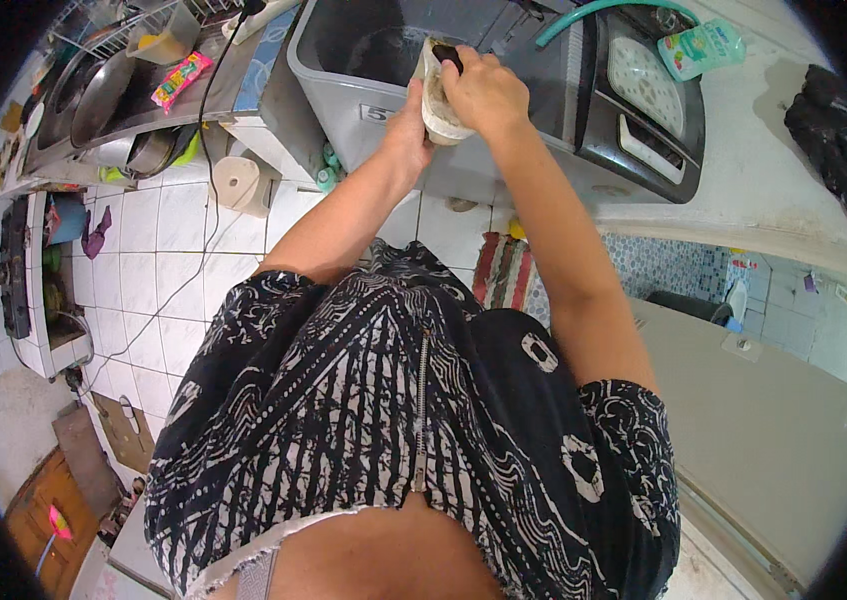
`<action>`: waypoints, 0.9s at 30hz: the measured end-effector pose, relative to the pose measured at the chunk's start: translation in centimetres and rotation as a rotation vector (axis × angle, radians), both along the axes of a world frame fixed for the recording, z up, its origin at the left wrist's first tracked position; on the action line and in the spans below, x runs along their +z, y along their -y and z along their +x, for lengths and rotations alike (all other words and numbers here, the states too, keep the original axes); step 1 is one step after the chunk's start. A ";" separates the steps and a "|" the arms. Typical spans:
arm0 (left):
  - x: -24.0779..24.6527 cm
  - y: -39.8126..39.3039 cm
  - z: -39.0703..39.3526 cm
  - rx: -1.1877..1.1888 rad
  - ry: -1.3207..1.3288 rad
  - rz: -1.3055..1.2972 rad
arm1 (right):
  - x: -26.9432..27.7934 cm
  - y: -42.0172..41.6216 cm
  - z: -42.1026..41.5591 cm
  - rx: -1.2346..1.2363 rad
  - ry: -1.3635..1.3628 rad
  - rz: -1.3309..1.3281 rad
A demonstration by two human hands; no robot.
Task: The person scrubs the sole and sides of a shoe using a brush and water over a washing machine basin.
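Note:
Over the near rim of a grey washing machine [333, 84], my left hand [410, 131] grips the side of a pale, worn, shallow item, perhaps a shoe [440, 101]; its exact kind is unclear. My right hand [485, 90] lies over its right edge, fingertips by a dark patch at the far end. Whether those fingers hold something dark cannot be told. Beyond my hands the wash tub [371, 45] stands uncovered, its inside dark. A green hose [611, 6] curves over the machine's right part, and a green detergent pouch [701, 51] lies on its panel end.
At the left, a steel counter [232, 82] holds pans [104, 97], a plastic container [164, 37] and a pink packet [181, 81]. A black cable [204, 142] hangs down to the tiled floor near a beige stool [239, 184]. A striped mat [502, 270] lies below the machine.

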State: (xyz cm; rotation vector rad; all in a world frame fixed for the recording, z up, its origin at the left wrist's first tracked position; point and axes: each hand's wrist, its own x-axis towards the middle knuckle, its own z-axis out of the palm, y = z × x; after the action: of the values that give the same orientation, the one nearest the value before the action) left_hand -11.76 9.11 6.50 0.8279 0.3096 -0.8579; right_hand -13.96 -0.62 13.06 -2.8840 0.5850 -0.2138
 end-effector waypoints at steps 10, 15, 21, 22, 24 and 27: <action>-0.5 0.4 -0.3 0.161 0.055 0.037 | 2.4 -1.1 -5.7 0.155 -0.128 0.085; -1.6 1.7 -1.2 0.167 0.109 0.110 | 0.6 0.5 -1.8 0.036 -0.093 0.000; -2.2 0.3 -0.9 0.229 0.169 0.102 | 1.7 -3.2 -7.5 0.186 -0.011 -0.103; -3.0 0.5 -1.2 0.246 0.257 0.094 | 1.9 -3.0 -7.0 0.172 0.008 -0.100; -3.9 0.8 -1.2 0.181 0.326 0.160 | 1.8 -3.2 -5.9 0.136 0.030 -0.085; -5.0 1.5 -1.5 0.127 0.386 0.242 | 0.3 -1.0 -0.9 0.086 -0.038 -0.131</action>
State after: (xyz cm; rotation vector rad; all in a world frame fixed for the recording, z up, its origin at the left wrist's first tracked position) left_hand -13.23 7.62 1.52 1.1649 0.1234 -0.5322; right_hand -14.84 0.34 13.34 -3.0378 0.4680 -0.1921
